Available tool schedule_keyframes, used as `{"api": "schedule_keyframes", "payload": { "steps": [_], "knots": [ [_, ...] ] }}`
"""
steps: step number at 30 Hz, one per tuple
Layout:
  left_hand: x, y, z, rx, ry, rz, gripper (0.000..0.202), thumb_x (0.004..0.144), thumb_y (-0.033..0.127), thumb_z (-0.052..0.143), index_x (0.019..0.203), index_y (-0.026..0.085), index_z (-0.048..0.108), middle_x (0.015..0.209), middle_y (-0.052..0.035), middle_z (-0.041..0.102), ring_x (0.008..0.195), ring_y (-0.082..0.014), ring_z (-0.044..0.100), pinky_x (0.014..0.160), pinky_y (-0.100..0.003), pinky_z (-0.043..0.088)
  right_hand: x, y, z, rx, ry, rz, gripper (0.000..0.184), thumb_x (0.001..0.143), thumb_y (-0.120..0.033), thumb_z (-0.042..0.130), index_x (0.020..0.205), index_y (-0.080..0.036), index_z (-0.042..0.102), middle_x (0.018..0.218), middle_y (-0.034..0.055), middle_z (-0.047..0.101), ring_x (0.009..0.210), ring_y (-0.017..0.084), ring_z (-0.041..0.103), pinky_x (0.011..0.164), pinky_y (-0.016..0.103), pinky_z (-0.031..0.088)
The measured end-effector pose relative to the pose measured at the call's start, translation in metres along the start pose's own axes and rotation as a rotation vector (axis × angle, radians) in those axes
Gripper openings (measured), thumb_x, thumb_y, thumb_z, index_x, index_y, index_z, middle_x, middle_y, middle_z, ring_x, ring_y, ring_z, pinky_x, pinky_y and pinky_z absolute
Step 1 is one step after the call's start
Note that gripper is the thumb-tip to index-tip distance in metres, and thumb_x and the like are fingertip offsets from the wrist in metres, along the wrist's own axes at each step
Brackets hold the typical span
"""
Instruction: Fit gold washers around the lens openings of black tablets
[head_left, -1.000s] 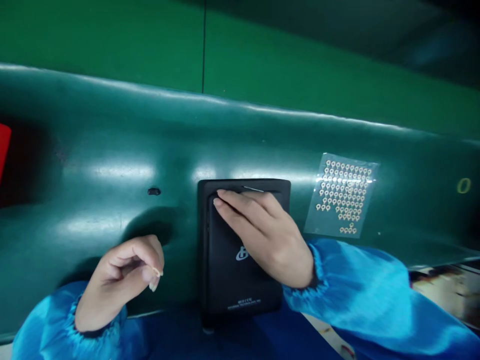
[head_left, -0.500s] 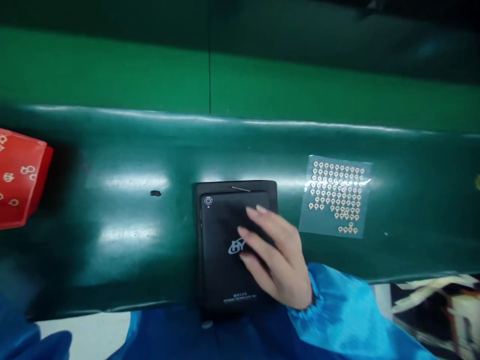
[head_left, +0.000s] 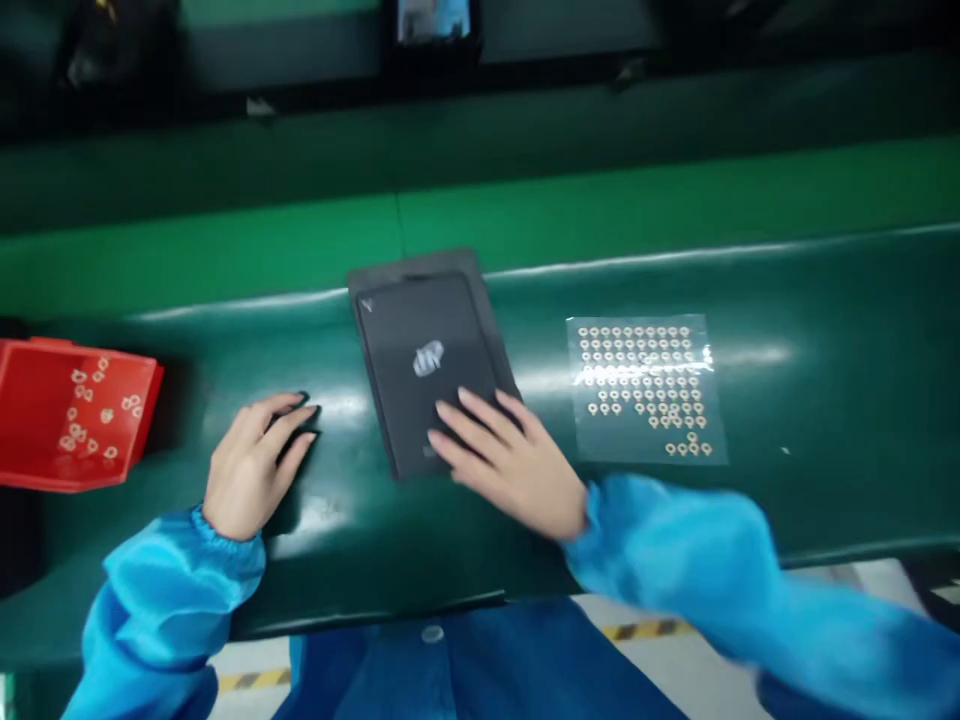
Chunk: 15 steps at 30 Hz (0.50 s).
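Note:
A black tablet (head_left: 420,340) lies back side up on the dark green belt (head_left: 825,400), tilted and reaching toward the belt's far edge. My right hand (head_left: 510,465) rests flat on the tablet's near end with its fingers stretched out. My left hand (head_left: 255,460) lies on the belt left of the tablet, fingers extended over a small dark piece (head_left: 301,398) at its fingertips; whether it grips that piece is unclear. Both arms wear blue sleeves.
A clear sheet (head_left: 645,390) with rows of several small gold rings lies on the belt to the right of the tablet. A red bin (head_left: 45,450) holding loose gold rings stands at the left. A lighter green surface (head_left: 675,210) runs behind the belt.
The tablet has slid away from me and turned slightly, with my right hand now on its near end. My left hand came back into view and reached onto the belt by the small dark piece.

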<state>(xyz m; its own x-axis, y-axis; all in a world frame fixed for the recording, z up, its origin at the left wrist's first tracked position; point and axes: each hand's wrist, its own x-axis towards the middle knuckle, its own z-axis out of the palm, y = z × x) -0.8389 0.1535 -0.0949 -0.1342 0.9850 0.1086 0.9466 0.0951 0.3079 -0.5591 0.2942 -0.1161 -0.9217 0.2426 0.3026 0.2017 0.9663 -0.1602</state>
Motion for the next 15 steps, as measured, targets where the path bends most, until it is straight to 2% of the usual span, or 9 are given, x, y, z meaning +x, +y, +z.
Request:
{"api": "schedule_keyframes", "payload": {
  "steps": [2, 4, 7, 9, 11, 13, 15],
  "knots": [
    [0.005, -0.01, 0.003, 0.031, 0.011, 0.021, 0.027, 0.094, 0.03, 0.05, 0.115, 0.019, 0.062, 0.115, -0.0104, 0.063, 0.103, -0.0243, 0.059, 0.091, -0.038, 0.046, 0.052, 0.039, 0.012, 0.024, 0.005, 0.099, 0.034, 0.098, -0.019, 0.047, 0.131, -0.018, 0.055, 0.142, 0.0123, 0.05, 0.135, 0.03, 0.039, 0.108, 0.053, 0.034],
    [0.01, -0.02, 0.002, 0.017, 0.037, 0.017, 0.028, 0.094, 0.033, 0.05, 0.114, 0.018, 0.063, 0.11, -0.01, 0.064, 0.1, -0.0228, 0.06, 0.09, -0.035, 0.047, 0.103, 0.073, 0.02, 0.197, -0.016, 0.265, 0.034, 0.099, -0.017, 0.044, 0.132, -0.018, 0.054, 0.146, 0.0116, 0.045, 0.14, 0.027, 0.032, 0.115, 0.051, 0.024],
    [0.018, -0.028, 0.0, -0.084, 0.012, 0.003, 0.026, 0.092, 0.04, 0.052, 0.1, 0.02, 0.067, 0.103, -0.0079, 0.065, 0.097, -0.0211, 0.063, 0.089, -0.032, 0.048, 0.16, 0.097, 0.022, 0.204, 0.089, 0.422, 0.039, 0.099, -0.007, 0.032, 0.131, -0.013, 0.053, 0.149, 0.0153, 0.039, 0.142, 0.027, 0.026, 0.116, 0.056, 0.008],
    [0.022, -0.03, 0.001, -0.199, 0.011, -0.043, 0.029, 0.089, 0.046, 0.054, 0.089, 0.021, 0.067, 0.095, -0.0062, 0.067, 0.091, -0.0207, 0.065, 0.086, -0.032, 0.051, 0.18, 0.088, 0.022, 0.203, 0.175, 0.497, 0.041, 0.098, -0.005, 0.028, 0.132, -0.008, 0.05, 0.152, 0.0197, 0.032, 0.144, 0.031, 0.019, 0.114, 0.062, 0.002],
    [0.027, -0.031, 0.005, -0.353, 0.07, -0.163, 0.034, 0.085, 0.053, 0.056, 0.085, 0.02, 0.065, 0.087, -0.0052, 0.069, 0.082, -0.0209, 0.067, 0.077, -0.032, 0.055, 0.19, 0.063, 0.025, 0.246, 0.223, 0.497, 0.037, 0.098, -0.008, 0.035, 0.13, -0.008, 0.052, 0.151, 0.0186, 0.034, 0.143, 0.031, 0.021, 0.115, 0.059, 0.007],
    [0.033, -0.032, 0.011, -0.528, 0.147, -0.312, 0.039, 0.08, 0.058, 0.058, 0.086, 0.02, 0.062, 0.082, -0.0049, 0.07, 0.074, -0.0216, 0.068, 0.069, -0.033, 0.058, 0.194, 0.031, 0.032, 0.316, 0.219, 0.418, 0.027, 0.095, -0.017, 0.05, 0.12, -0.016, 0.06, 0.142, 0.0083, 0.05, 0.134, 0.022, 0.039, 0.114, 0.04, 0.026],
    [0.039, -0.035, 0.017, -0.685, 0.216, -0.42, 0.044, 0.074, 0.062, 0.062, 0.09, 0.02, 0.058, 0.085, -0.0054, 0.071, 0.075, -0.0239, 0.069, 0.069, -0.037, 0.06, 0.197, 0.001, 0.042, 0.377, 0.211, 0.387, 0.021, 0.096, -0.023, 0.053, 0.114, -0.019, 0.062, 0.123, 0.0021, 0.064, 0.114, 0.012, 0.058, 0.1, 0.02, 0.041]
  ]
}}
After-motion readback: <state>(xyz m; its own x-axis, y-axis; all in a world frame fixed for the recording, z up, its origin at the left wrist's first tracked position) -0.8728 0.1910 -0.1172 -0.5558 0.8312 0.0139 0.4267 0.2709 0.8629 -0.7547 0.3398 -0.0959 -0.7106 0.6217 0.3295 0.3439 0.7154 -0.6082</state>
